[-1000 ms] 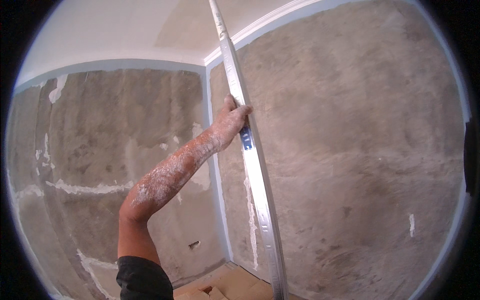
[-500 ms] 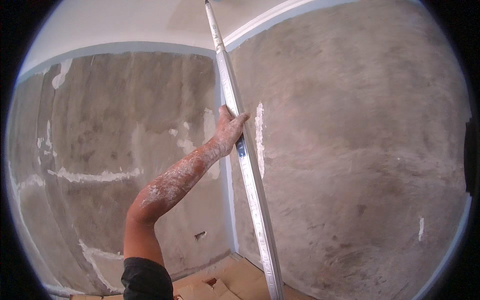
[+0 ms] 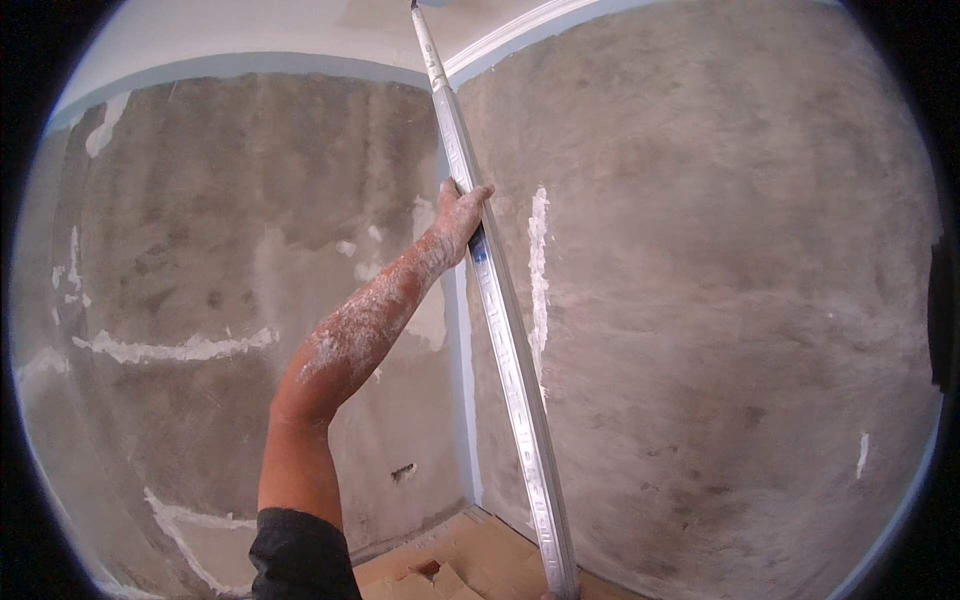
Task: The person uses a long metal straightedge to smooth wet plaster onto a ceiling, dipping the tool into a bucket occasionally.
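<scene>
My left hand [image 3: 462,215] is wrapped around a long silver metal pole [image 3: 510,370], thumb on one side and fingers on the other. Whitish dust coats the hand and forearm. The pole slants from the lower edge up toward the ceiling. Its upper end is a thinner white tube [image 3: 430,55] with a dark tip. Just below my grip a blue label [image 3: 479,248] shows on the metal. At the very top, a bit of something blue [image 3: 432,2] lies by the tip, cut off by the picture edge. My right hand cannot be made out.
Two bare grey-brown plaster walls meet in a corner behind the pole, with white filler patches [image 3: 180,347] and a vertical white strip [image 3: 539,270]. White moulding [image 3: 520,38] runs beneath the ceiling [image 3: 270,25]. A small hole [image 3: 403,472] breaks the left wall. Brown cardboard [image 3: 500,555] covers the floor.
My left hand and the pole have risen slightly, the grip staying just above the blue label. The view has shifted a little, so the left wall's top edge sits higher.
</scene>
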`<move>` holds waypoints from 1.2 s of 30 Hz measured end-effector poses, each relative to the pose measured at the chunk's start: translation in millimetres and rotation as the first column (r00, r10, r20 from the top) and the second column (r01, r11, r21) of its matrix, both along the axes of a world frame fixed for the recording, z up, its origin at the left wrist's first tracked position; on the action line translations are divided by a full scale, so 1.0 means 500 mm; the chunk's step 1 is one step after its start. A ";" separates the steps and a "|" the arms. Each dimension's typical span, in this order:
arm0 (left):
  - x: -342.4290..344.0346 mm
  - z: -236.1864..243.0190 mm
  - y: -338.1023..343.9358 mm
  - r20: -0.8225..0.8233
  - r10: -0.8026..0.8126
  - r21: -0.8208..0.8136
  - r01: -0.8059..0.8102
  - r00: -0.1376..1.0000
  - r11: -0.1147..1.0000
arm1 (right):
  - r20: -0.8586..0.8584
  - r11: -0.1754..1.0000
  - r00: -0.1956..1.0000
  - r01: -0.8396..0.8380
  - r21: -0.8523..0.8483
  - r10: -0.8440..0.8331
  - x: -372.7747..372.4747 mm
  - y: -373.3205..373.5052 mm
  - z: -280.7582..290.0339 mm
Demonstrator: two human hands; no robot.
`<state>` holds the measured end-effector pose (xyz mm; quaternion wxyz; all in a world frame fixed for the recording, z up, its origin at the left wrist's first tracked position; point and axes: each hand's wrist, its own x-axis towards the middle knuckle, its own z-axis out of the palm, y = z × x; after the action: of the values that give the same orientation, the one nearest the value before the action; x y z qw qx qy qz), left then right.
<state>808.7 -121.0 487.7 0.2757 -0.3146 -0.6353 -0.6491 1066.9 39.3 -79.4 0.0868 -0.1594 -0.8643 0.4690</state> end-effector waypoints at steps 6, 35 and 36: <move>-0.213 0.074 -0.116 -0.011 -0.126 0.064 0.127 0.992 0.990 | -0.422 0.997 0.906 0.067 0.043 -0.043 -0.206 -0.094 0.142; -0.461 0.133 -0.242 0.094 -0.199 0.008 0.199 0.976 0.980 | -0.164 0.996 0.986 0.018 -0.087 -0.032 -0.461 -0.251 0.274; -0.456 0.127 -0.237 0.052 -0.216 -0.019 0.217 0.975 0.976 | -0.216 0.995 0.976 0.020 -0.094 -0.040 -0.456 -0.254 0.279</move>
<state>580.6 -239.3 551.4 0.1836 -0.3693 -0.6119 -0.6749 838.8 -87.6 59.9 0.1806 -0.1242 -0.8247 0.5213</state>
